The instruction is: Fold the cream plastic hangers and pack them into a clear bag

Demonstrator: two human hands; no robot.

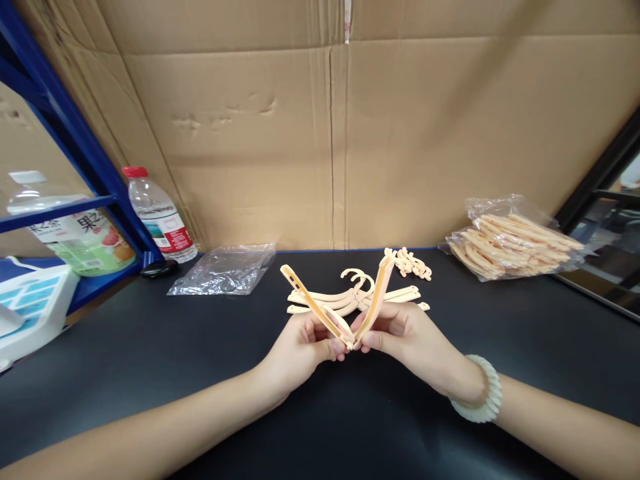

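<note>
Two cream plastic hanger arms form a V above the black table [150, 360]. My left hand [300, 347] grips the left hanger arm [305, 297] near its lower end. My right hand [405, 337], with a pale bead bracelet on its wrist, grips the right hanger arm [377, 293]. The two arms meet at their lower ends between my fingertips. Just behind my hands lies a small pile of assembled hangers [350, 297] with hooks.
A heap of loose hooks [413, 263] lies behind the pile. A clear bag of hanger arms [510, 243] sits at the back right, an empty clear bag [225, 270] at the back left. Bottles [160, 217] and a blue shelf frame [75, 140] stand left; cardboard [330, 133] lines the back.
</note>
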